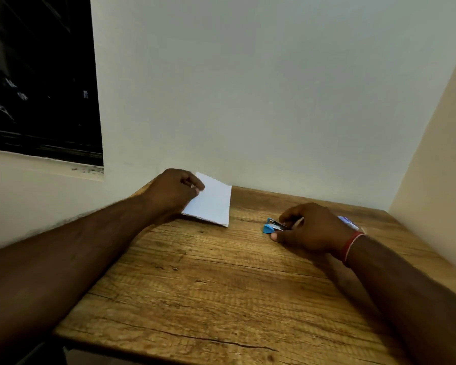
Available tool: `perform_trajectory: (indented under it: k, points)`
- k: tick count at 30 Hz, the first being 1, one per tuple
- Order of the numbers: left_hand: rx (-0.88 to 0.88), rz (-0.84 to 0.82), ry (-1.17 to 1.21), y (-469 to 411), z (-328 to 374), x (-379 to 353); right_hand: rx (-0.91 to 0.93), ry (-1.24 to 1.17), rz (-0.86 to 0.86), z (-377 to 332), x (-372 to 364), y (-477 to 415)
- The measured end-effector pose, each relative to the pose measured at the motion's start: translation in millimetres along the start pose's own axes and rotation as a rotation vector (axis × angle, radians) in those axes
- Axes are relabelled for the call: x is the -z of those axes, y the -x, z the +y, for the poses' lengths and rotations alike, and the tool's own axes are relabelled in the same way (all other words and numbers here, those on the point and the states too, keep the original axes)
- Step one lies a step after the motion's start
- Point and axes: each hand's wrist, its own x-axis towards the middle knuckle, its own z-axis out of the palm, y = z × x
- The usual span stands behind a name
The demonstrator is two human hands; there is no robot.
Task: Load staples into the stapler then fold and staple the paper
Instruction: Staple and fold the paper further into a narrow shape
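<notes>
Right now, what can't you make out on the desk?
Head view:
- Blue stapler: rear covered by the right hand; staples inside not visible.
- Small box: mostly behind that hand's wrist; print blurred.
- Folded paper: left edge behind the left hand; any staple too small to tell.

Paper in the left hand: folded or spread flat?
Folded: the paper is a narrow panel whose near edge looks doubled, two layers meeting at the corner; the left hand pinches its left side.

Single head-worn wide view, forward and down over the table (pixel 221 299) toward the wall (pixel 248 101)
</notes>
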Motion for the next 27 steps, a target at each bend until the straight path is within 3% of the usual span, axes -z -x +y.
perform_trajectory:
  k: [5,9,15,27]
  points:
    - [0.03,-0.064,-0.191,-7.2,-8.5,1.2,-0.02,0.114,0.038,9.8,-1.6,-12.7]
    - [-0.019,-0.087,-0.398,-12.2,-14.6,3.7,-0.197,0.165,0.18,33.3,5.1,-25.2]
    - [-0.049,-0.101,-0.5,-19.0,-24.7,2.6,-0.424,0.239,0.261,73.0,18.9,-35.8]
    - [-0.084,-0.131,-0.541,-16.6,-23.9,0.2,-0.399,0.19,0.272,76.8,21.1,-37.5]
